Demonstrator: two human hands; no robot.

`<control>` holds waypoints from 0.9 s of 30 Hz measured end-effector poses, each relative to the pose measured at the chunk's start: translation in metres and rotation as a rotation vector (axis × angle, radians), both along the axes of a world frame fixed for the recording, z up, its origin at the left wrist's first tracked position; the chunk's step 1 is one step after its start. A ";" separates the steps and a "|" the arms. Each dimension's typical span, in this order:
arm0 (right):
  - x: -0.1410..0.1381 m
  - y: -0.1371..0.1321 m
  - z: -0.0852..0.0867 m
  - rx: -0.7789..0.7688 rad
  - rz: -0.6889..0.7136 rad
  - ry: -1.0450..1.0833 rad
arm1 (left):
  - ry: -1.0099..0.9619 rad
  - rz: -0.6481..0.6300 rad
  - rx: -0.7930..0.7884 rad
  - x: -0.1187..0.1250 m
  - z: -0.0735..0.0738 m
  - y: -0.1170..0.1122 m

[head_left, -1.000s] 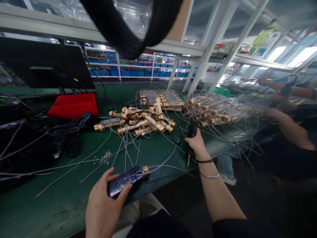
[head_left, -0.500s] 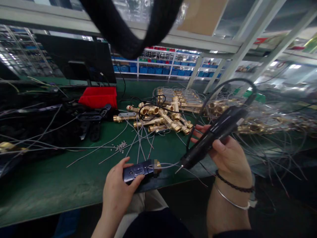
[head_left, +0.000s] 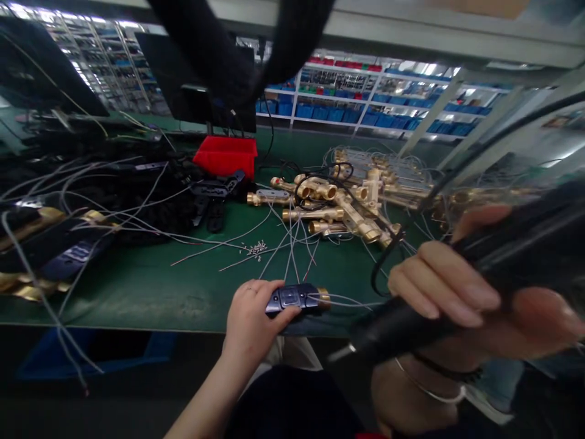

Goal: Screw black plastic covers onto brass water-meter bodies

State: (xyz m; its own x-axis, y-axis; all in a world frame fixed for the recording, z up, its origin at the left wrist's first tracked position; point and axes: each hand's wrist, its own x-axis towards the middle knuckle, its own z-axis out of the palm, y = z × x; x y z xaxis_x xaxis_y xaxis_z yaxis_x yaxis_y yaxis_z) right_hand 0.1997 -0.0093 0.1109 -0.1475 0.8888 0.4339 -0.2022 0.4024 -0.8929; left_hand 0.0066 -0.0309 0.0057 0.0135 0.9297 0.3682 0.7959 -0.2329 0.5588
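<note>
My left hand (head_left: 256, 314) is closed around a dark-cased brass fitting (head_left: 292, 297), pinning it at the bench's front edge. The fitting's brass end points right, with grey wires trailing from it. Close to the camera, my right hand (head_left: 461, 292) wraps round a black electric screwdriver (head_left: 411, 332), somewhat blurred. Its metal bit points left and down, below and right of the fitting and apart from it. A black cord rises from the tool's side of the view. Just beyond my left hand lies a small scatter of screws (head_left: 256, 249) on the green bench top (head_left: 183, 299).
Bare brass fittings (head_left: 347, 213) with grey wires are heaped beyond my hands. A red bin (head_left: 226, 157) stands left of them, near black plastic parts (head_left: 214, 192). More cased fittings (head_left: 68, 256) lie at the left. A blue crate (head_left: 150, 347) sits below the bench edge.
My right hand has lifted the screwdriver toward the camera and right, its fingers now wrapped over it. My view has turned left; my left hand keeps its hold on the cased fitting.
</note>
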 end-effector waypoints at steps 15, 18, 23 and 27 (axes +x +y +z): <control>-0.047 0.023 -0.007 0.137 -0.075 0.184 | 0.007 -0.041 0.080 0.001 -0.002 0.000; -0.048 0.022 -0.004 0.137 -0.025 0.143 | 0.011 -0.035 0.088 0.001 -0.002 0.000; -0.051 0.021 -0.002 0.135 -0.012 0.026 | 0.022 -0.040 0.100 0.001 -0.001 0.000; -0.050 0.026 -0.005 0.096 -0.012 0.001 | 0.036 -0.034 0.122 0.001 -0.002 -0.001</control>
State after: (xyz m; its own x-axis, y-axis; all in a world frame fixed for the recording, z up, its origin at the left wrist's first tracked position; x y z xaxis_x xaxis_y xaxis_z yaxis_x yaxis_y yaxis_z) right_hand 0.1496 0.0163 0.1062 -0.1362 0.8447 0.5177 -0.1974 0.4889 -0.8497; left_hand 0.0075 -0.0316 0.0040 0.0592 0.8770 0.4768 0.8057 -0.3240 0.4959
